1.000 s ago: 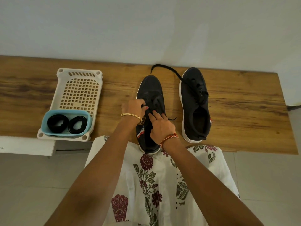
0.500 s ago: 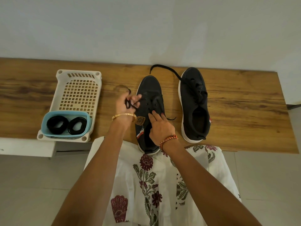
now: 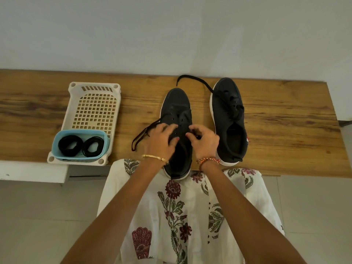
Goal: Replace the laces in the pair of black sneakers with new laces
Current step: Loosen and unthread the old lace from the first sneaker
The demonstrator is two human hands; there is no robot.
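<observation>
Two black sneakers with white soles stand on the wooden bench, toes pointing away from me. The left sneaker [image 3: 176, 103] is right in front of me, its upper eyelets bare. My left hand [image 3: 162, 141] rests on its eyelet area with the fingers spread. My right hand [image 3: 203, 141] pinches a bit of the old black lace at the eyelets on the shoe's right side. A loose length of that old lace [image 3: 144, 132] trails left across the bench. The right sneaker [image 3: 228, 121] is still laced, and one lace end [image 3: 194, 80] curls toward the wall.
A white perforated basket [image 3: 95, 103] sits at the left of the bench [image 3: 285, 130]. Inside it, a blue tub [image 3: 57, 147] holds two coiled black laces [image 3: 70, 145]. A white wall rises behind the bench. My patterned garment and a tiled floor lie below.
My left hand drew a length of lace out to the left, left it on the bench and came back onto the shoe. My right hand shifted to the eyelets on the right side.
</observation>
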